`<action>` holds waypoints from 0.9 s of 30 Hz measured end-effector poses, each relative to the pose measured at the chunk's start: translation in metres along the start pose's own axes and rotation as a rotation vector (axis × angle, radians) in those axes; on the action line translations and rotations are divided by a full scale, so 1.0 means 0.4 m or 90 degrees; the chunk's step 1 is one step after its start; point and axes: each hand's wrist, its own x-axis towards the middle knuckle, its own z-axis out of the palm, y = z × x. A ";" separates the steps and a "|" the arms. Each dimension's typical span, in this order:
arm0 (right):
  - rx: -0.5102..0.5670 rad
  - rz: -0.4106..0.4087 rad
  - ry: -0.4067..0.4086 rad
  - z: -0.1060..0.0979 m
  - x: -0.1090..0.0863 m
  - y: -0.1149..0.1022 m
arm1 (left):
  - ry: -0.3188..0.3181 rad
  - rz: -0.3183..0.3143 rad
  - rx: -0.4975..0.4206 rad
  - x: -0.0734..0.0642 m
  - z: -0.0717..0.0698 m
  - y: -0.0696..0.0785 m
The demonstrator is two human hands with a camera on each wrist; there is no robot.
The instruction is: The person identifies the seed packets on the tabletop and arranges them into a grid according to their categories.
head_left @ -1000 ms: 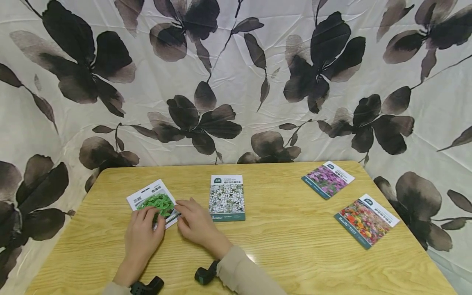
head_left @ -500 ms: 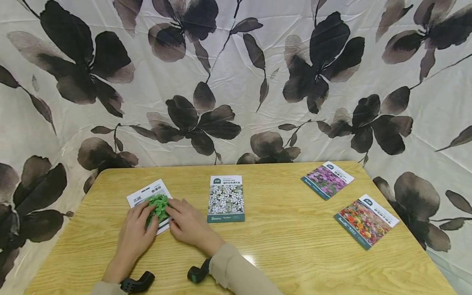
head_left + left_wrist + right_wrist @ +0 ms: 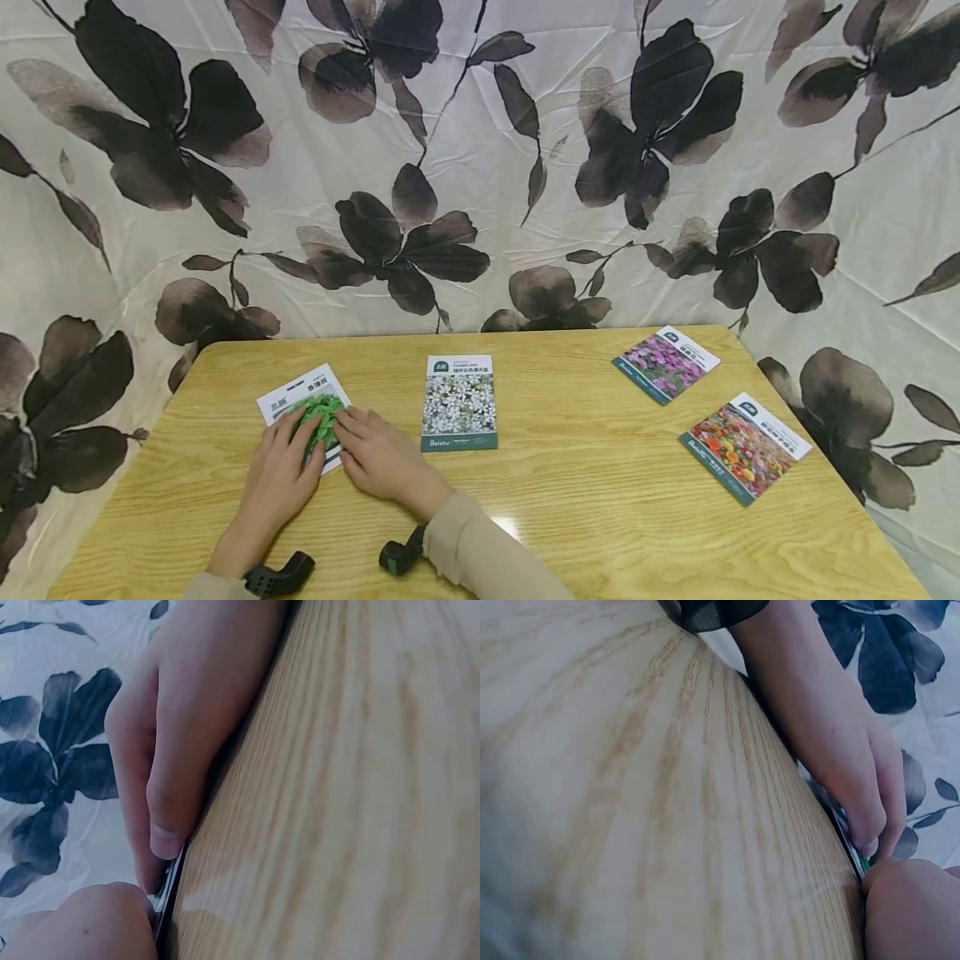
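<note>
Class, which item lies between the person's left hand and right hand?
In the head view, the green-leaf packet lies between the left hand and the right hand, partly covered by both.

Head view: bright, fairly even light over the wooden table (image 3: 600, 517); one small white glare spot on it, just beside the right sleeve (image 3: 495, 554). Floral cloth (image 3: 525, 250) well lit, creases faintly shaded. Shadows soft around left hand (image 3: 281, 467) and right hand (image 3: 386, 458). Large lettering on the white-flower packet (image 3: 459, 402) legible, smallest print smeared. Table sides splay toward the bottom, wide-angle fashion. Left wrist view: dimmer, cool bluish cast; dark shadow line where hand meets wood, pale sheen lower down. Right wrist view: same tint, left edge hazy, grain blurred there.
</note>
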 end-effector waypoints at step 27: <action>0.093 -0.035 0.084 0.000 -0.006 -0.001 | 0.009 0.014 -0.022 -0.003 -0.004 0.023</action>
